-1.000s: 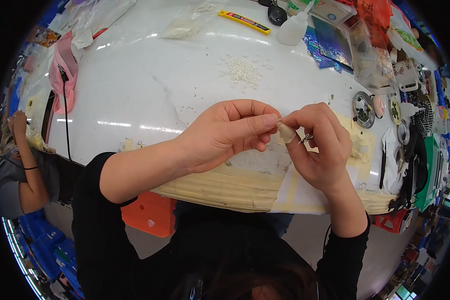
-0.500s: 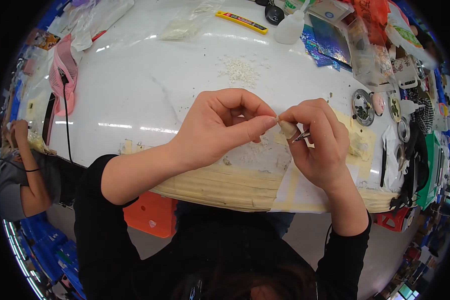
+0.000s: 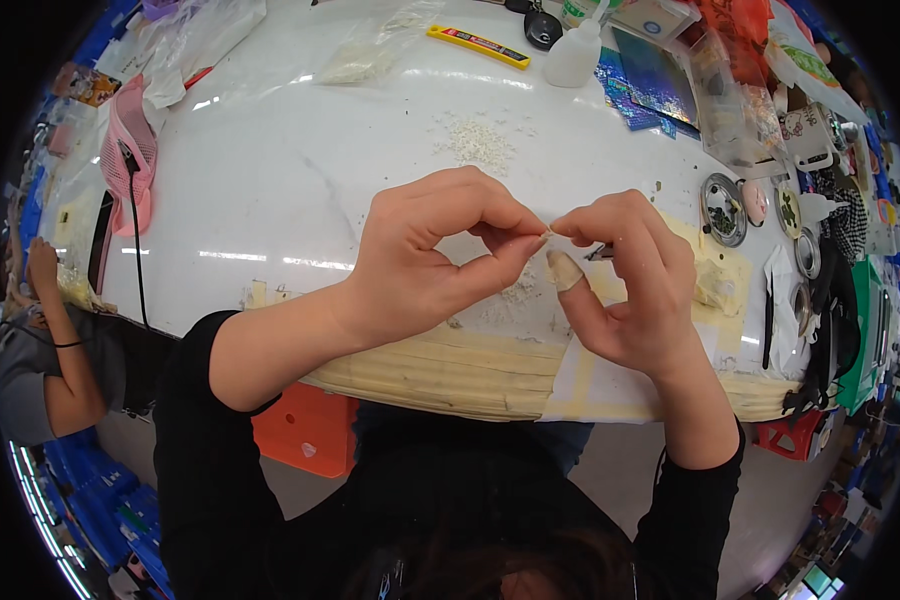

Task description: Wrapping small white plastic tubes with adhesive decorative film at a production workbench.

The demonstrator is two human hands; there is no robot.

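My left hand (image 3: 425, 245) is closed in a pinch of thumb and forefinger, on a tiny pale piece (image 3: 547, 234) too small to name. The right forefinger reaches to that same piece from the other side. On my right hand (image 3: 635, 285) the thumb, wrapped in a beige covering, stands apart from the forefinger. A slim metal-tipped tool (image 3: 600, 253) pokes out from under its curled fingers; most of it is hidden. Beyond the hands lies a scatter of small white bits (image 3: 480, 142) on the white tabletop (image 3: 260, 170). More white crumbs (image 3: 517, 290) lie below the hands.
A yellow cutter knife (image 3: 478, 46) and a white squeeze bottle (image 3: 574, 55) lie at the back. On the right are round metal dishes (image 3: 723, 210), clear plastic boxes (image 3: 735, 120) and black tweezers (image 3: 769, 308). A pink mesh pouch (image 3: 128, 160) and a person (image 3: 55, 340) are at left.
My right thumb has moved down and away from the pinched piece, widening the gap to the forefinger. The left hand stays in its pinch, shifted slightly left.
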